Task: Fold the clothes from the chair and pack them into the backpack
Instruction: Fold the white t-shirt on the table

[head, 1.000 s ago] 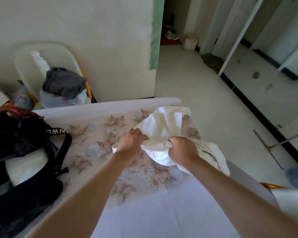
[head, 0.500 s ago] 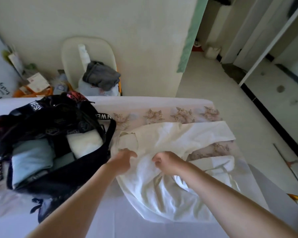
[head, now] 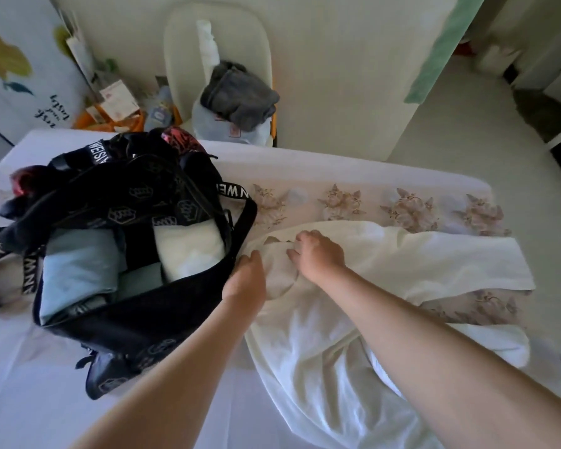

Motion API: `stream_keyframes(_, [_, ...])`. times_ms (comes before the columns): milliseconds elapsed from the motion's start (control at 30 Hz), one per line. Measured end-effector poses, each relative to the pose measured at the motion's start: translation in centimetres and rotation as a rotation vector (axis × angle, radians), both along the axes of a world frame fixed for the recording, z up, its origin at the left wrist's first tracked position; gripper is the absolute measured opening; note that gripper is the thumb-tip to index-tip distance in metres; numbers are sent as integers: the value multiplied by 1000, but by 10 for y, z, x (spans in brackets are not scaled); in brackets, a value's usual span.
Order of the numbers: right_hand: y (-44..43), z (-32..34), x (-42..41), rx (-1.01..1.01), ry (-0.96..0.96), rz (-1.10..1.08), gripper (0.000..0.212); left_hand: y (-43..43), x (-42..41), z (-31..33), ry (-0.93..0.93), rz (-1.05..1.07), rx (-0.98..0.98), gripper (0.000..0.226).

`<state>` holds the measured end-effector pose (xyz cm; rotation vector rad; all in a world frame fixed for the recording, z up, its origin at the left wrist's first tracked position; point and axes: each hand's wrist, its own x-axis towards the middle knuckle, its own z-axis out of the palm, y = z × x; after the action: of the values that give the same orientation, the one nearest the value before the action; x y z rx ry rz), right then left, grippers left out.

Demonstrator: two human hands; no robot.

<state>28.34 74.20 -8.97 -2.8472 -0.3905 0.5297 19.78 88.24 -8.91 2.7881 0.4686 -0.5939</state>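
Observation:
A white garment (head: 353, 306) lies spread and rumpled on the covered table, one sleeve stretched out to the right. My right hand (head: 319, 256) pinches its fabric near the collar with curled fingers. My left hand (head: 245, 281) grips the garment's left edge, right beside the backpack. The black backpack (head: 136, 202) lies open on the left, with folded light blue (head: 78, 264) and white (head: 188, 251) clothes inside. Behind the table stands a pale chair (head: 182, 50) holding a grey garment (head: 240, 94) on top of a pale blue one (head: 208, 124).
The table has a white cover (head: 46, 384) with a flowered band (head: 408, 209) along its far side. Bottles, cards and an orange item (head: 110, 115) crowd the floor left of the chair. A wall (head: 353, 76) rises behind, and open tiled floor (head: 486, 150) lies to the right.
The white garment went from a held-up bundle to lying spread on the table. Both hands moved left to its collar end near the backpack, and the view swung left and down.

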Motion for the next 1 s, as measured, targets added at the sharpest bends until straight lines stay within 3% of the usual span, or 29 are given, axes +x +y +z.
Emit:
stream_keyframes(167, [9,-15,12,-149,-62,-46,26,-7,13,2,-31,-99,141,56])
stream_keyframes(300, [-11,-9,22,-41,-49,-124,27,-4,22,3,-83,-188,205,58])
stream_keyframes(467, [-47,29,33,57,-189,-214,24,0,29,20,-86,-192,-27,56])
stream_keyframes(567, [-65,65,39,144,-258,-311,17,4,39,45,-239,-144,-113,35])
stream_keyframes(700, [-81,123,40,306,-367,-388,15,9,57,104,-368,-11,-329,23])
stream_keyframes(867, [-91,207,33,629,-346,-466,21,9,74,191,-462,-40,-474,23])
stream_keyframes(1000, [-102,271,9,590,-466,-401,17,3,77,252,-601,-144,-474,20])
